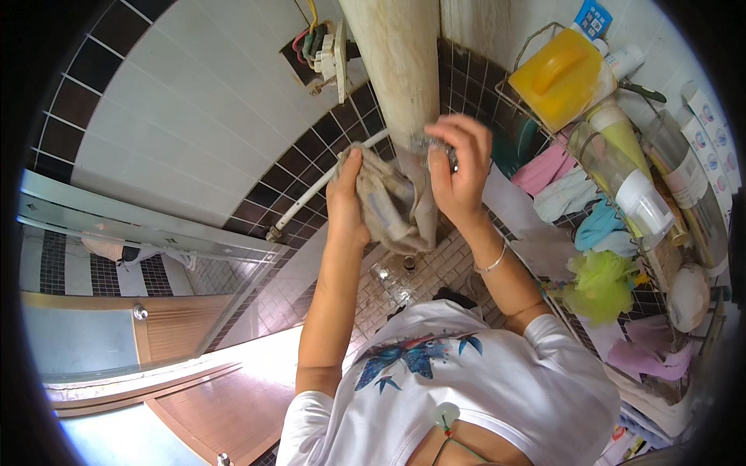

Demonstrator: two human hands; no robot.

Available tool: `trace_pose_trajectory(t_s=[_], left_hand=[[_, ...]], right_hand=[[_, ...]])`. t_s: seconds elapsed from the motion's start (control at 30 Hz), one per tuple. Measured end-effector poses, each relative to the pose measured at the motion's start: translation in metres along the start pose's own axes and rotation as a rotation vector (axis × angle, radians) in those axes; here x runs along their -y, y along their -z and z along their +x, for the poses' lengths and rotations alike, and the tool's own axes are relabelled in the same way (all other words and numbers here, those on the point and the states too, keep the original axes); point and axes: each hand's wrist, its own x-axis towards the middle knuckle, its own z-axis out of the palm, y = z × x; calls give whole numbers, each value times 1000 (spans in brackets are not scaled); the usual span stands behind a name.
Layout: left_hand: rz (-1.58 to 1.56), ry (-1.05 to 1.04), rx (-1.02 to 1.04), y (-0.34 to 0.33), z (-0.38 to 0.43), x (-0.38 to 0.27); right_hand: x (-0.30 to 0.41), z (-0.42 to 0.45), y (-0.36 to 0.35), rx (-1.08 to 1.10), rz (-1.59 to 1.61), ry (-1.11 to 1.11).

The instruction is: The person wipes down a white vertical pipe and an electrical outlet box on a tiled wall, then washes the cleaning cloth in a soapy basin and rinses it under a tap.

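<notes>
My left hand (345, 201) grips a damp-looking grey-brown cloth (382, 198), its thumb on top and the folds hanging down. In my right hand (463, 175) is a silvery metal scouring pad (428, 143), pinched between thumb and fingers and slightly blurred. The pad is against or just in front of the lower part of a thick, stained cream pipe (402, 64); contact is hard to tell. The cloth hangs before the pipe's lower end and hides part of it.
An uncovered wall socket (335, 61) with loose wires hangs left of the pipe. A thin white pipe (309, 195) runs along the dark tiles. At right, a wire rack (545, 122) holds a yellow jug (559, 78) and bottles; cloths and a green bath puff (600, 285) hang below. A mirror (128, 262) is at left.
</notes>
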Motion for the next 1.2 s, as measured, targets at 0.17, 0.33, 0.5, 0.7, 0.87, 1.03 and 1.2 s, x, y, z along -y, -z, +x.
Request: trace_pose_trajectory(t_s=[0.17,0.33,0.5,0.7,0.87,1.03,1.2], left_hand=[[48,81,-143,73,-22,17],[-113,186,-298,160,-49,22],[-138,105,-400,203,-81,13],[-218,173,-449,248,-104,14],[-271,155,-611,259,-121,25],[-319,269,-606,288,-140,42],[-343,301,-665,320,-155,54]], right_hand=[[-15,53,-31,-133,-169,404],[-63,-34,-50,-11,-253,522],[-107,-123,-11,444,-309,308],[-36,27,-33,-110,315,-343],[-61,-35,-35,-56,684,-920],[-134,-59,-22,149,701,-1296],[-168,30,-49,1049,1637,-1055]])
